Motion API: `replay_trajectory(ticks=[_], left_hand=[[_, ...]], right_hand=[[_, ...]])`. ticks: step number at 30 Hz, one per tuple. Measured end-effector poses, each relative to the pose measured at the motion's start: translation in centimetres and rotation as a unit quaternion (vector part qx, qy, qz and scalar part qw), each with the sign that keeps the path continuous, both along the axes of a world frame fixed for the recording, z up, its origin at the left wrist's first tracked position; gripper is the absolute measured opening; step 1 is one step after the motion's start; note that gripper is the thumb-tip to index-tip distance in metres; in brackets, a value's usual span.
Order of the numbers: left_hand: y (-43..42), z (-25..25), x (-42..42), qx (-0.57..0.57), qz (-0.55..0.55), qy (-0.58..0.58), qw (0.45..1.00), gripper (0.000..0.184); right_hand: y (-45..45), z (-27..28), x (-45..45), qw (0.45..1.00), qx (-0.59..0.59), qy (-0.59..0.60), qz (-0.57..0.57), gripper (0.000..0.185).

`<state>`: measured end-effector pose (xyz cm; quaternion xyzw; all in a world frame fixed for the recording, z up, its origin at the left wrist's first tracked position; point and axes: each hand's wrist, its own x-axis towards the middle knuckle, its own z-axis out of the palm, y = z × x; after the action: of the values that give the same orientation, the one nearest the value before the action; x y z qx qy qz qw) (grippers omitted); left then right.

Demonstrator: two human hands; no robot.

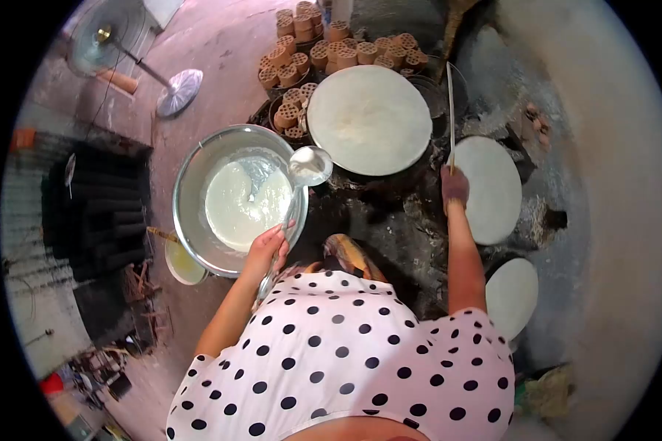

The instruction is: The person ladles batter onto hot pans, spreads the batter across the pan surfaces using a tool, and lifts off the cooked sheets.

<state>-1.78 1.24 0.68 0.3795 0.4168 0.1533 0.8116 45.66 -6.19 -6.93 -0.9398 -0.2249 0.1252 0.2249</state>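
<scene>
My left hand (267, 252) is closed around the handle of a metal ladle (310, 166). The ladle's bowl hangs over the right rim of a large metal basin (187, 173), which holds white batter (232, 206). On my right side, my right hand (454, 188) wears a dark reddish glove and grips a long thin stick (451, 106) pointing away from me. A large round pale disc (369, 121) lies flat ahead, between the basin and the stick. Close beside my right hand is a second pale disc (495, 191). A third one (513, 298) sits nearer my right elbow.
Brown honeycomb briquettes (366, 53) are piled behind the big disc. A standing fan's base (178, 93) is at far left. Black cylinders (99, 213) are stacked along the left wall. A small bowl of yellowish liquid (184, 264) stands by the basin. A grey wall (603, 184) bounds the right.
</scene>
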Motion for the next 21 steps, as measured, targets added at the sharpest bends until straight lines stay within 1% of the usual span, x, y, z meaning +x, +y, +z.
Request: replay_trajectory(ticks=[1, 2, 3, 4, 5, 6, 7, 8, 10, 11, 13, 14, 16, 19, 20, 21], left_hand=[[0.2, -0.1, 1.2, -0.004, 0.013, 0.003, 1.000, 0.042], [0.6, -0.2, 2.4, -0.155, 0.113, -0.088, 0.978, 0.043], [1.3, -0.2, 3.3, -0.298, 0.206, -0.175, 0.915, 0.043], [1.6, 0.4, 3.5, -0.347, 0.251, -0.248, 0.869, 0.045], [1.5, 1.1, 3.3, -0.346, 0.258, -0.244, 0.868, 0.045], [1.2, 1.9, 2.8, -0.215, 0.226, -0.147, 0.939, 0.045], [1.0, 2.7, 2.6, -0.080, 0.185, -0.042, 0.978, 0.045], [0.9, 3.4, 2.9, -0.037, 0.191, 0.051, 0.980, 0.046], [1.1, 3.1, 3.2, -0.043, 0.208, 0.077, 0.974, 0.045], [1.2, 3.0, 3.5, -0.042, 0.215, 0.096, 0.971, 0.044], [2.2, 2.2, 4.2, -0.066, 0.230, 0.104, 0.965, 0.043], [2.5, 1.2, 4.3, -0.074, 0.247, 0.096, 0.961, 0.042], [2.5, 0.7, 4.1, -0.083, 0.280, 0.095, 0.952, 0.042], [2.7, 0.6, 3.7, -0.063, 0.318, 0.104, 0.940, 0.042], [2.8, 0.3, 3.3, -0.050, 0.318, 0.107, 0.941, 0.042], [2.8, -0.1, 3.0, -0.049, 0.317, 0.106, 0.941, 0.042]], right_hand=[[3.3, 0.4, 1.8, 1.000, 0.008, 0.010, 0.025, 0.048], [6.5, -1.8, 4.7, 0.995, 0.073, -0.004, 0.067, 0.045], [9.8, 0.4, 4.6, 0.997, 0.060, 0.030, 0.027, 0.043], [13.6, -0.4, 6.9, 0.999, -0.001, 0.011, 0.046, 0.043], [17.1, 0.3, 7.7, 0.997, -0.065, 0.006, 0.049, 0.040], [20.4, 1.5, 8.3, 0.990, -0.130, 0.001, 0.053, 0.038], [23.1, 1.2, 9.2, 0.988, -0.128, 0.014, 0.091, 0.036], [25.5, 0.4, 9.8, 0.983, -0.127, 0.027, 0.130, 0.034], [30.0, -1.1, 10.1, 0.967, -0.114, -0.039, 0.224, 0.039], [32.1, -2.9, 10.6, 0.966, -0.076, -0.039, 0.245, 0.042], [36.2, -5.3, 10.7, 0.945, -0.095, -0.059, 0.309, 0.047], [37.1, -5.4, 10.5, 0.943, -0.099, -0.053, 0.312, 0.047], [38.2, -3.4, 9.1, 0.906, -0.199, -0.097, 0.362, 0.052], [38.2, -1.8, 9.1, 0.889, -0.226, -0.079, 0.389, 0.056], [37.8, -0.1, 8.6, 0.879, -0.268, -0.063, 0.388, 0.051], [37.5, -0.9, 9.4, 0.880, -0.268, -0.063, 0.387, 0.051]])
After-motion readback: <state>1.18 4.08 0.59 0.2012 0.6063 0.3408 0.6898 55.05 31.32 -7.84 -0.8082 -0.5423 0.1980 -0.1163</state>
